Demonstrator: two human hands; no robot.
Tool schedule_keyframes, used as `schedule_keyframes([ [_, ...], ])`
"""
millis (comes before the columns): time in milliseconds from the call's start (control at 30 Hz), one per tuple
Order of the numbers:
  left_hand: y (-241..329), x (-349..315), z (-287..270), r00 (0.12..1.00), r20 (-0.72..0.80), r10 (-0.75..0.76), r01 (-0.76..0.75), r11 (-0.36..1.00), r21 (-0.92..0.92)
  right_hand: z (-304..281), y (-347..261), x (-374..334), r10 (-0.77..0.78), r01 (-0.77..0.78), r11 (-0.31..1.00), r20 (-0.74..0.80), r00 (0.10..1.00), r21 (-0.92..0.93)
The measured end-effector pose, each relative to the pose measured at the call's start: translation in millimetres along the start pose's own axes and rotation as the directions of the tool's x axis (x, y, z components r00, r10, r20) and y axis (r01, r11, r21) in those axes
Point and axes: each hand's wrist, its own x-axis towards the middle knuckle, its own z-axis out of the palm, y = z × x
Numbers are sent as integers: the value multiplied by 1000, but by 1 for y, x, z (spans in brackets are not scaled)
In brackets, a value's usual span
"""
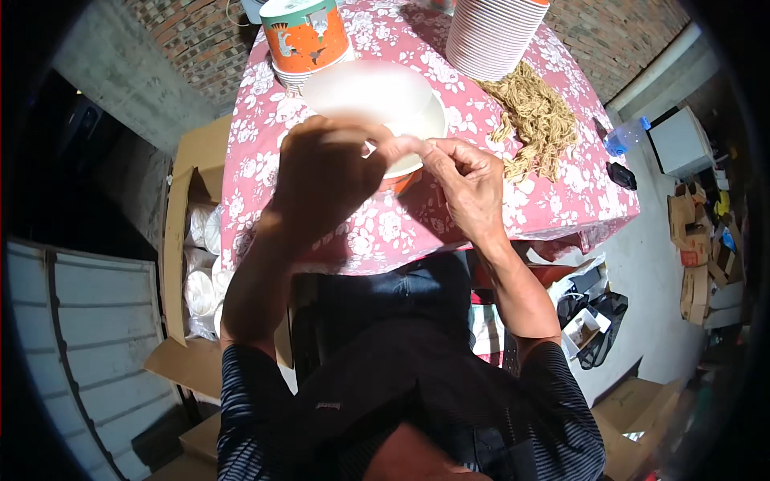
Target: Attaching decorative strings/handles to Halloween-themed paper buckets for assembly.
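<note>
My left hand (325, 164), dark in shadow and smeared by motion, has its fingers curled at the near edge of a pale round lid (369, 86). The lid is blurred and tilted over a white-lined paper tub (437, 120) with an orange outside. Thumb and forefinger of my right hand (472, 180) are pinched together beside the left thumb, above the tub's near rim. Whatever lies between those fingertips is too small to make out. Beyond the right hand lies a heap of tan cords (533, 120).
An orange and green paper tub (306, 40) tops a stack at the far left. A tall stack of white-rimmed tubs (496, 36) stands far right on the pink flowered tablecloth (257, 164). A bottle (626, 136) and a black object (622, 176) are right. Left is an open carton (180, 256).
</note>
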Motion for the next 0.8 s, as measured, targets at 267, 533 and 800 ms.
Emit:
schedule_keyframes([
  [267,45,6,1,947,-35,-320,321,947,13,11,5,-2,-9,21,992,-94,996,125],
  [533,26,9,19,922,34,-385,371,860,-350,22,5,-11,-119,115,992,-75,990,-48],
  [800,28,12,13,868,132,-479,442,623,-646,14,14,-14,-91,91,996,22,996,18],
])
